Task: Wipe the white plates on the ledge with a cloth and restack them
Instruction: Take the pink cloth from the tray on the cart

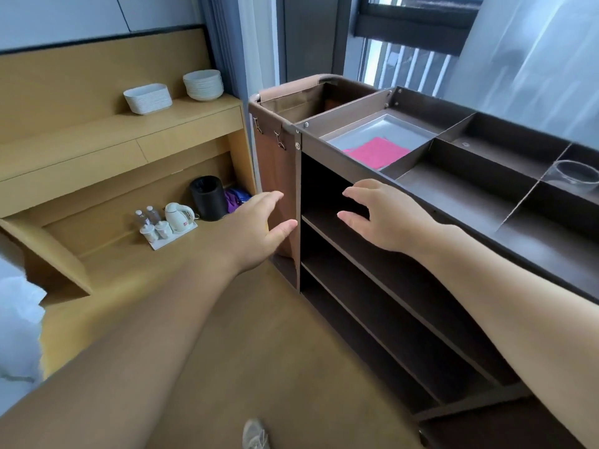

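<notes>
Two stacks of white dishes stand on the wooden ledge (181, 116) at the upper left: a rectangular stack (148, 98) and a round stack (203, 84). A pink cloth (376, 152) lies folded in a grey tray (402, 126) on top of the brown cart (453, 202). My left hand (259, 228) reaches forward, fingers relaxed, in front of the cart's brown fabric bag (275, 176). My right hand (379, 215) hovers with spread, slightly bent fingers before the cart's top shelf opening. Neither hand holds anything.
Below the ledge, a lower wooden surface carries a white kettle (178, 217), two cups, two water bottles and a black bin (207, 197). A clear glass bowl (575, 176) sits in a cart compartment. White bedding shows at the left edge. My shoe (256, 435) is on the floor.
</notes>
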{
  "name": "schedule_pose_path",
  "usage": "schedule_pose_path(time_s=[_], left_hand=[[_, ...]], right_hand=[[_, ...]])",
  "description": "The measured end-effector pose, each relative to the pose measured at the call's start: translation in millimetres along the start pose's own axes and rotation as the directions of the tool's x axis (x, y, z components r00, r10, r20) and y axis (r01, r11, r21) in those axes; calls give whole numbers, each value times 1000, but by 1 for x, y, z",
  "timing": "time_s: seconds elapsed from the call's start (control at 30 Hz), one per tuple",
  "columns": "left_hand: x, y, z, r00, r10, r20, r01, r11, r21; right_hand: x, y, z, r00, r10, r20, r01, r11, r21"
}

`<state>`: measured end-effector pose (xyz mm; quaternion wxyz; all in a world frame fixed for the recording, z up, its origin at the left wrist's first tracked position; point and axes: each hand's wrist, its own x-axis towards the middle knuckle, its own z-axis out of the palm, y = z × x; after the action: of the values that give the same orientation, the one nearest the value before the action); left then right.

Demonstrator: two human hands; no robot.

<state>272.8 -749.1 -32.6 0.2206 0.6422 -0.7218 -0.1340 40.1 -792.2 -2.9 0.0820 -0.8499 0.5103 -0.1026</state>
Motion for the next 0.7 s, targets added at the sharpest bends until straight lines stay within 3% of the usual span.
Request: schedule_pose_path(time_s=[0.3, 0.7], left_hand=[[97, -67, -34, 983, 165, 76, -162, 986, -41], [195, -71, -24, 934, 341, 104, -333, 939, -86]], right_hand=[[82, -23, 8, 986, 164, -31, -164, 986, -9], [138, 20, -10, 936, 331, -118, -335, 942, -10]])
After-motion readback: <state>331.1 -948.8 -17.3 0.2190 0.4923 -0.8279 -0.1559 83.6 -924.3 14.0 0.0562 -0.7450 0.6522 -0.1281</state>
